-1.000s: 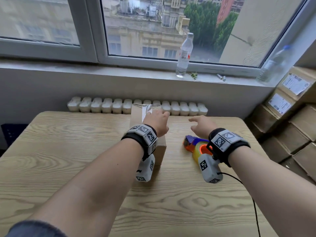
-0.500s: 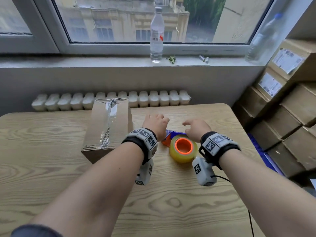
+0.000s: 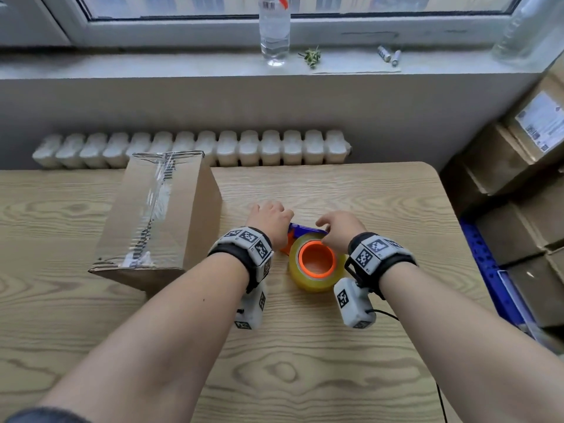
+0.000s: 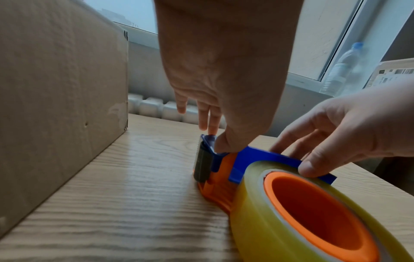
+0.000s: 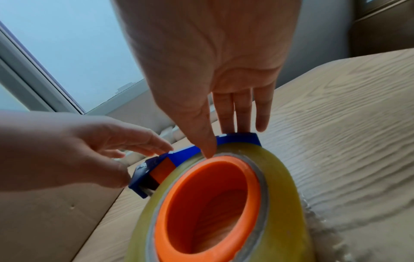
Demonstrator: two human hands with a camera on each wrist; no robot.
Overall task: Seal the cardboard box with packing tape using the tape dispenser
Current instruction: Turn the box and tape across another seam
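Note:
A brown cardboard box (image 3: 158,215) lies on the wooden table (image 3: 335,377), a strip of clear tape running along its top. To its right lies the tape dispenser (image 3: 317,264): orange core, yellowish roll, blue frame, flat on its side. My left hand (image 3: 270,219) pinches the blade end of the dispenser (image 4: 206,159) between thumb and fingers (image 4: 211,129). My right hand (image 3: 335,230) pinches the blue frame over the roll, thumb (image 5: 207,152) on the roll's rim and fingers behind the frame. The box wall (image 4: 56,97) stands close on the left.
A white radiator (image 3: 195,148) runs behind the table. On the windowsill stand a water bottle (image 3: 274,29) and two batteries (image 3: 389,54). Stacked cardboard boxes (image 3: 518,166) fill the floor at the right. A black cable (image 3: 439,401) trails from my right wrist.
My left hand has left the box top and come right to the dispenser's blade end. My right hand has settled onto the blue frame. The head view has tilted down.

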